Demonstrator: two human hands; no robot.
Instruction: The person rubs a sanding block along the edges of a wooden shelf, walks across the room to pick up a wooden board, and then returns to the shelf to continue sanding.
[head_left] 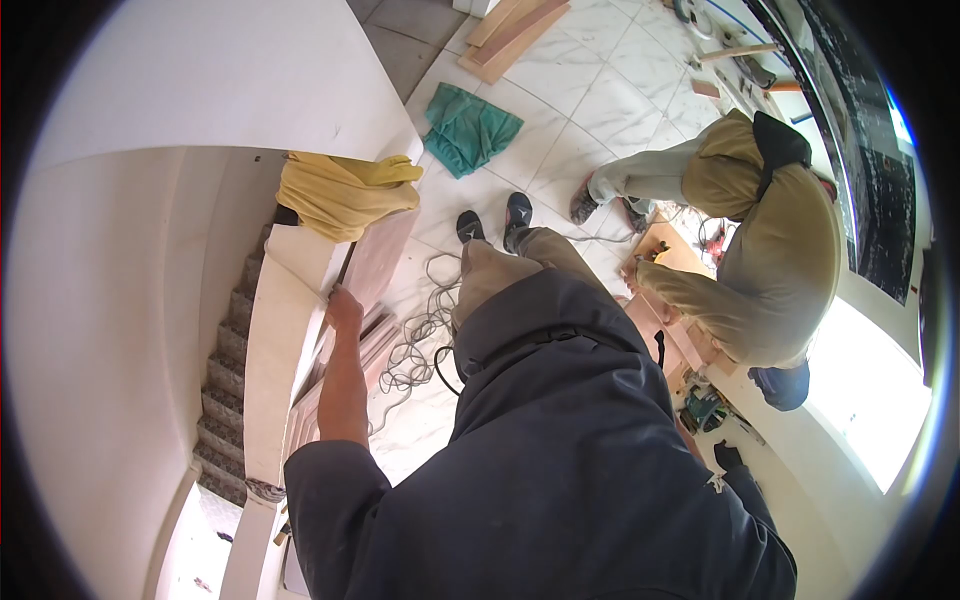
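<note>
My left hand (345, 308) is at the top edge of a pinkish wooden board (380, 250) that stands against the low wall (285, 330). Its fingers look curled over that edge, though they show small. A yellow cloth (345, 195) drapes over the wall's far end, just beyond this hand. More boards (375, 340) lean in a stack beside my forearm. My right hand is out of sight behind my dark jacket (550, 430); only the right sleeve (750, 495) shows.
A co-worker (770, 260) bends over boards (665, 330) at my right. Looped cable (415, 335) lies on the tiled floor (590, 110) by my feet. A green cloth (468, 130) and planks (515, 35) lie ahead. Stone stairs (225, 395) drop beyond the low wall. A green power tool (703, 410) is right.
</note>
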